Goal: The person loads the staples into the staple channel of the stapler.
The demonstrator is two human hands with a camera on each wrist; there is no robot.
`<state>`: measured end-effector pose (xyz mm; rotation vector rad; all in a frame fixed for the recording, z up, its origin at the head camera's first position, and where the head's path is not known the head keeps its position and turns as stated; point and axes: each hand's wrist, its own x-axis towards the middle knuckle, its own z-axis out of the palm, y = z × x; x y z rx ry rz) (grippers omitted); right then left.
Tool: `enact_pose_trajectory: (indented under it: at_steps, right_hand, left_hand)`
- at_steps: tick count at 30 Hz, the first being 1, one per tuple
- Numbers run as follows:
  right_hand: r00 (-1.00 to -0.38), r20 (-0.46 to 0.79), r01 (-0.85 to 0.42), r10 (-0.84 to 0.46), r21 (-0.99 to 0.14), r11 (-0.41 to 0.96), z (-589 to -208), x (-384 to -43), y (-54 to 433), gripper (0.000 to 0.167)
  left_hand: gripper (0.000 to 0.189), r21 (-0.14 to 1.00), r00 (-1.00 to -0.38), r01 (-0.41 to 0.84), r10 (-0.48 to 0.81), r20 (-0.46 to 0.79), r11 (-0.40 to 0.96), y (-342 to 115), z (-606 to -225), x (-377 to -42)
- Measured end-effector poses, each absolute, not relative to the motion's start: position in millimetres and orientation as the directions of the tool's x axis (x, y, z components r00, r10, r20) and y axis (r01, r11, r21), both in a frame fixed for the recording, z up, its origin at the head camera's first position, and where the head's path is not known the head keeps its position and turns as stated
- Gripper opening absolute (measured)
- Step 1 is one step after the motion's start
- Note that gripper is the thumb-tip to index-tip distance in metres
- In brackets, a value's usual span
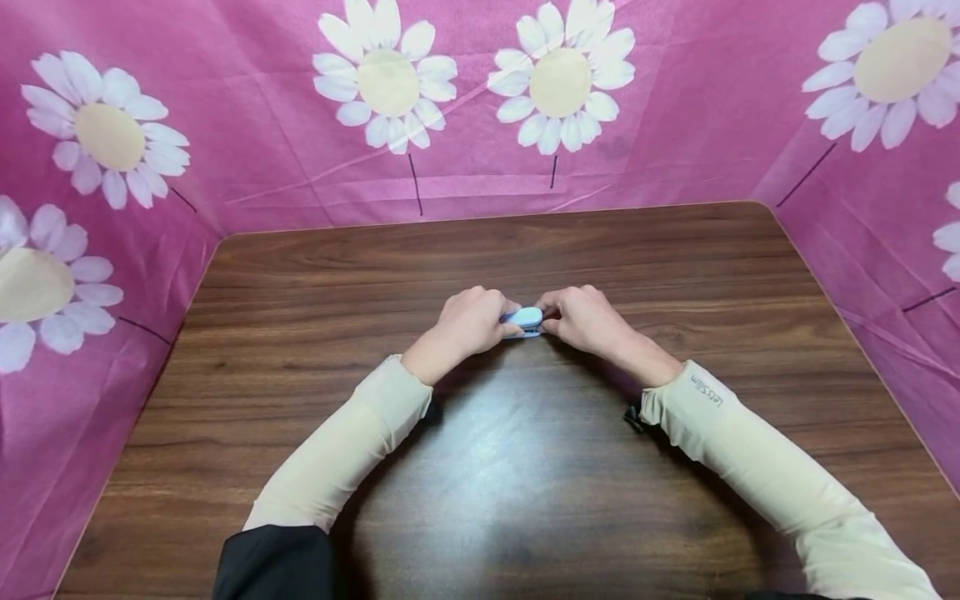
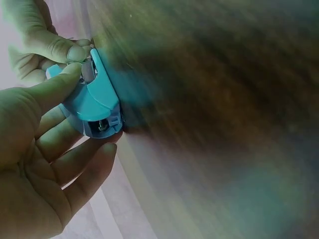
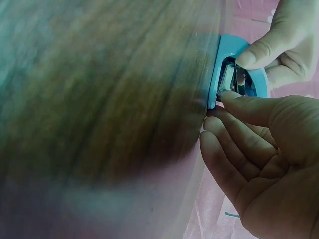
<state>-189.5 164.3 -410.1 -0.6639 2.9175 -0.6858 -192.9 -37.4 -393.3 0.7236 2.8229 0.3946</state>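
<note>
A small light-blue stapler is between both hands near the middle of the table. My left hand grips its left end; in the left wrist view the thumb lies over the blue body, with fingers curled beneath. At the other end, my right hand pinches the stapler between thumb and fingers. From the right wrist, its thumb shows against the metal part inside the stapler's gap, and the left thumb presses from across. Fingers hide much of both ends.
Under the hands is a brown wood-grain table with a rounded far corner. A pink cloth printed with white daisies hangs behind it and along both sides. Light sleeves cover the forearms, which reach in from the near edge.
</note>
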Motion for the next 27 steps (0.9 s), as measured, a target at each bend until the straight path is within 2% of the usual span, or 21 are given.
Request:
enact_pose_trajectory:
  at_steps: [7, 16, 27]
  right_hand:
    - [-0.905, 0.021, -0.389, -0.425, -0.447, 0.805, -411, -188, 164, 0.014]
    - [-0.895, 0.006, -0.402, -0.446, -0.445, 0.800, -411, -185, 165, 0.017]
    - [-0.890, 0.008, -0.413, -0.456, -0.437, 0.799, -408, -185, 168, 0.021]
  left_hand:
    - [0.019, 0.279, -0.842, 0.482, 0.527, -0.114, 0.831, -34, -394, -191]
    - [0.037, 0.295, -0.864, 0.450, 0.494, -0.093, 0.843, -41, -398, -186]
    - [0.039, 0.341, -0.874, 0.435, 0.482, -0.061, 0.833, -47, -400, -183]
